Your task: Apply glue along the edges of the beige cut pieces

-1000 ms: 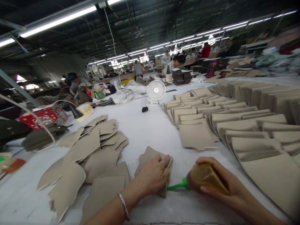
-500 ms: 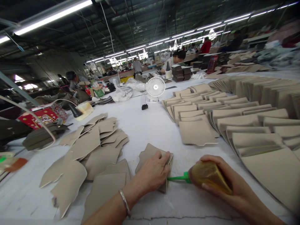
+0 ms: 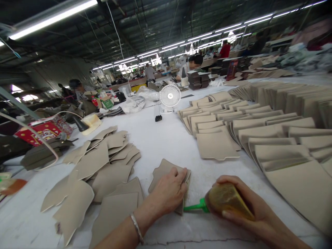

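Observation:
My left hand (image 3: 169,190), with a silver bangle at the wrist, presses on a small beige leather-like piece (image 3: 162,172), fingers curled over its right edge. My right hand (image 3: 249,204) is wrapped around a squeeze bottle (image 3: 228,200) of amber liquid, tilted on its side. Its green nozzle (image 3: 195,206) points left, and the tip meets the piece's lower right edge. Whether liquid comes out cannot be seen. Left of my left hand lies a loose heap of similar beige pieces (image 3: 109,173).
Overlapping rows of beige pieces (image 3: 218,143) cover the right side of the white table (image 3: 176,138). A small white fan (image 3: 170,96) stands ahead, with a black object (image 3: 158,118) before it. A red box (image 3: 43,131) and a black-nozzled container (image 3: 89,123) sit at left. Other people work farther back.
The nozzle tip has slid slightly toward me along the piece's edge, with the bottle in my right hand. My left hand stays on the piece. The view has shifted a little.

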### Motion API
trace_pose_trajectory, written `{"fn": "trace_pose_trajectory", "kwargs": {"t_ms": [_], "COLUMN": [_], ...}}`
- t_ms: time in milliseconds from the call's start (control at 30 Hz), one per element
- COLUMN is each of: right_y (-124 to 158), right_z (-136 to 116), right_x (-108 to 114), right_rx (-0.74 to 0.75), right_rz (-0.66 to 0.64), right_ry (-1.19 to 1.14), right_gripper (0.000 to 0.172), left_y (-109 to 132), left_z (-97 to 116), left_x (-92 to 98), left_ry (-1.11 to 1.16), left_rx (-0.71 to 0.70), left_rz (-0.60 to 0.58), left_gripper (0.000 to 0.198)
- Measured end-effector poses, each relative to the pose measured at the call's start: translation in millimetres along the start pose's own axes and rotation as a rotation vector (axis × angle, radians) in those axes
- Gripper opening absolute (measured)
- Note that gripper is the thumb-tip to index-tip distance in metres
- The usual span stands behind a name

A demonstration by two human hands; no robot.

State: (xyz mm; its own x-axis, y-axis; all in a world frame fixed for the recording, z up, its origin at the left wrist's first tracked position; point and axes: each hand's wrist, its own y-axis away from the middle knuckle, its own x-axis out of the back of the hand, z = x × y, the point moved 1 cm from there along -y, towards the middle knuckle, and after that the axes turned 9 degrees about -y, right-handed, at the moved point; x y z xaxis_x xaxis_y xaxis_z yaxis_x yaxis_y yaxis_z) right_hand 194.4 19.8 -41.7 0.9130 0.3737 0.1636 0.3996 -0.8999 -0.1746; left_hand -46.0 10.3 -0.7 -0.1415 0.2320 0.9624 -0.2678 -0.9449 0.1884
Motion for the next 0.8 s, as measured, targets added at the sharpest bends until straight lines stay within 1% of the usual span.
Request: {"fn": "trace_pose_trajectory", "kwargs": {"t_ms": [67, 133, 167, 200, 300, 400, 467, 533, 600, 633, 733, 800], "right_y": [-2.1, -3.3, -2.7, -1.2, 5.5, 5.9, 1.6, -2.1, -2.2, -1.1, 0.4, -4.4], "right_z": [-1.5, -2.7, -3.0, -3.0, -2.4, -1.7, -1.5, -1.6, -1.9, -2.1, -3.6, -5.0], "right_x": [1.9, 4.2, 4.4, 3.6, -0.6, 0.5, 3.9, 5.6, 3.4, 1.0, -5.1, -3.3], "right_rx": [0.004, 0.013, 0.013, 0.008, -0.023, -0.037, -0.008, 0.03, 0.043, 0.037, 0.0, -0.012], "right_rz": [0.038, 0.136, 0.165, 0.154, 0.064, 0.042, 0.076, 0.147, 0.21, 0.208, 0.135, 0.134], "right_ry": [0.032, 0.068, 0.076, 0.074, 0.023, 0.017, 0.076, 0.122, 0.104, 0.073, -0.014, -0.022], "right_gripper": [0.045, 0.044, 0.045, 0.045, 0.047, 0.047, 0.045, 0.045, 0.044, 0.044, 0.047, 0.048], "left_y": [-0.2, -0.4, -0.5, -0.6, -0.5, 0.1, 0.5, 0.8, 0.9, 0.8, 0.1, -0.6], "left_z": [-0.3, -0.9, -1.2, -1.4, -1.1, 0.6, 2.0, 3.2, 3.6, 3.5, 2.5, 1.7], "left_x": [-0.4, -1.1, -1.4, -1.6, -1.3, 0.3, 1.7, 2.7, 3.2, 3.2, 2.8, 2.4], "left_ry": [-0.006, -0.011, -0.011, -0.01, -0.007, -0.007, -0.008, -0.006, -0.003, -0.001, 0.003, 0.006], "left_rx": [0.005, 0.014, 0.016, 0.019, 0.018, 0.018, 0.023, 0.03, 0.035, 0.034, 0.026, 0.021], "left_rz": [0.002, 0.003, 0.002, 0.001, -0.011, -0.013, -0.014, -0.024, -0.033, -0.034, -0.029, -0.028], "left_gripper": [0.051, 0.051, 0.051, 0.05, 0.051, 0.051, 0.051, 0.051, 0.052, 0.052, 0.052, 0.052]}}
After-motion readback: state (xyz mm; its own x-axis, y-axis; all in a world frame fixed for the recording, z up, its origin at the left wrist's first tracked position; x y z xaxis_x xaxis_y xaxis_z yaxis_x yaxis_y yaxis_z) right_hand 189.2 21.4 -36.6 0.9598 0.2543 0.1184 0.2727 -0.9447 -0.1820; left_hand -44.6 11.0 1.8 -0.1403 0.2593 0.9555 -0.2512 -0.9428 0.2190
